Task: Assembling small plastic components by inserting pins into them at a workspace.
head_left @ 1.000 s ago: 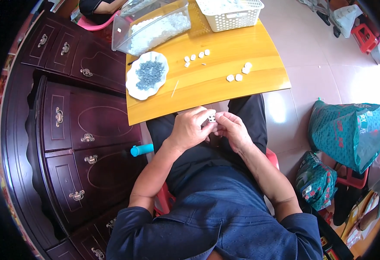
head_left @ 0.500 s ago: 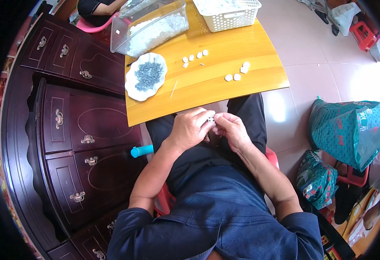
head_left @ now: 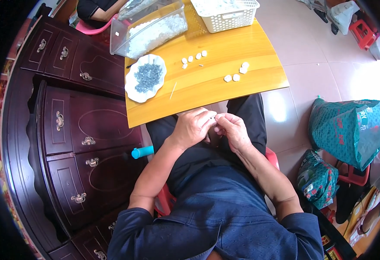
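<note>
Above my lap, just off the table's near edge, my two hands meet fingertip to fingertip. My left hand (head_left: 194, 125) is closed in a pinch on a small white piece (head_left: 213, 118), mostly covered by the fingers. Thumb and forefinger of my right hand (head_left: 232, 131) press together against its right side; what they pinch is too small to make out. On the wooden table (head_left: 211, 80) lie several small white round pieces (head_left: 236, 77) in two loose groups. A scalloped white dish (head_left: 131, 89) holds a heap of small dark metal pins or screws (head_left: 147, 77).
A thin white stick (head_left: 173, 90) lies beside the dish. Behind stand a clear bin (head_left: 117, 41) of white pieces and a perforated white basket (head_left: 231, 22). Dark drawers (head_left: 99, 125) line the left, near a turquoise cylinder (head_left: 142, 151). Teal bags (head_left: 346, 130) stand right. Another person's arm (head_left: 105, 12) shows far left.
The fingertips have drawn closer together over the white piece, whose holed face showed before and is now mostly covered. The view has shifted very slightly; the table things lie as they were.
</note>
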A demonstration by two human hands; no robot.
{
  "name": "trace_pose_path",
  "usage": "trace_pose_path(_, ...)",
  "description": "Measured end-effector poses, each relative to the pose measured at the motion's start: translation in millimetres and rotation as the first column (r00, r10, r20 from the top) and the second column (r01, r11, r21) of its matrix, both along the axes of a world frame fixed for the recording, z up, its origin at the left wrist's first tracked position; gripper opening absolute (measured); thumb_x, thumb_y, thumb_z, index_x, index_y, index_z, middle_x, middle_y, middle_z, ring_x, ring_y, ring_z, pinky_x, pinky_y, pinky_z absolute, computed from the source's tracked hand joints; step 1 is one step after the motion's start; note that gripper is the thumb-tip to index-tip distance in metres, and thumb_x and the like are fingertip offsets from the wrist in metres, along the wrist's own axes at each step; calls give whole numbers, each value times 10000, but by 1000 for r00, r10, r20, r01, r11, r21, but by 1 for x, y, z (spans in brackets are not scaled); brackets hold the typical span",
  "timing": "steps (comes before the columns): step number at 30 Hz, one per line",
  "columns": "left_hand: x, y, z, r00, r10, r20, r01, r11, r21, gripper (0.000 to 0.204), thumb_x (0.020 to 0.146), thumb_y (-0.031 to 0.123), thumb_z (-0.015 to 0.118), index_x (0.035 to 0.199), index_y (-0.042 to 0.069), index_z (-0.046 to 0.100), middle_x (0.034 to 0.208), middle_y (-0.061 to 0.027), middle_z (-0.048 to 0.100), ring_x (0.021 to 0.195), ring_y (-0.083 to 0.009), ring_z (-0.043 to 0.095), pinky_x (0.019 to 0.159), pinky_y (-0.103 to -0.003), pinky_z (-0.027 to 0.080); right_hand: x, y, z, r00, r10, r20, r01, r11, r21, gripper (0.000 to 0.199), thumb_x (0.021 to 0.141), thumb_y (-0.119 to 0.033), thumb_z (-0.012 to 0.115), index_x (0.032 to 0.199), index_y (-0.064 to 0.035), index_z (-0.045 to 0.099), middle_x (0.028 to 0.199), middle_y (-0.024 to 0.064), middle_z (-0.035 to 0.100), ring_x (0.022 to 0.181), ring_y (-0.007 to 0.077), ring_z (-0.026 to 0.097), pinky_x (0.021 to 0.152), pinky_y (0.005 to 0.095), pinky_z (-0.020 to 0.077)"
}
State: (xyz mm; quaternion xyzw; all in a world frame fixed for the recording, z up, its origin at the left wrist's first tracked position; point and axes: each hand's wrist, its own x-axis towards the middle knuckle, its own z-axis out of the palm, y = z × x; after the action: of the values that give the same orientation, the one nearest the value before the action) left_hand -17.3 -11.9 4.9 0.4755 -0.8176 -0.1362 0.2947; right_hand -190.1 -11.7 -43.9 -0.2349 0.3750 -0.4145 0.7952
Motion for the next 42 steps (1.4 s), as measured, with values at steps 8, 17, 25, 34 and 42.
trace_pose_path(8,-3,-6,6,997,10,-77,-5,998,70,213,820,47,765,1026,23,718,868,-109,702,719,-245,684,647,-336,545,3,-3,-4,999,-23,-40,21,998,-67,178,1017,-205,620,971,-53,700,783,-22,652,660,45,562,606,199,460)
trace_pose_path(17,1,-31,14,988,141,-65,-128,977,171,141,886,94,712,1004,15,712,807,-104,684,645,-216,660,603,-321,524,0,-5,-2,1000,14,-14,-14,1000,-21,199,1039,-274,594,1051,-95,681,933,-10,706,703,46,594,671,203,465)
trace_pose_path(25,-19,-85,-12,977,214,19,-214,977,11,150,875,126,694,995,39,717,832,-134,686,716,-274,683,663,-391,546,-1,-5,3,996,81,-28,-81,997,4,148,1035,-203,582,1075,-77,648,950,25,711,677,42,571,625,195,475)
trace_pose_path(34,16,-115,-23,963,253,-88,-255,967,-16,214,842,56,704,1054,33,706,858,-129,678,726,-279,677,684,-373,552,0,-6,1,997,81,16,-81,997,14,147,1038,-178,576,1069,-58,656,939,28,713,674,36,570,628,190,474)
trace_pose_path(42,32,-146,-22,953,302,13,-299,950,-95,165,839,119,725,989,51,729,855,-126,680,776,-310,674,711,-398,546,-3,-8,2,994,114,-3,-114,994,4,152,1040,-175,571,1076,-57,658,938,25,714,684,44,577,642,198,478)
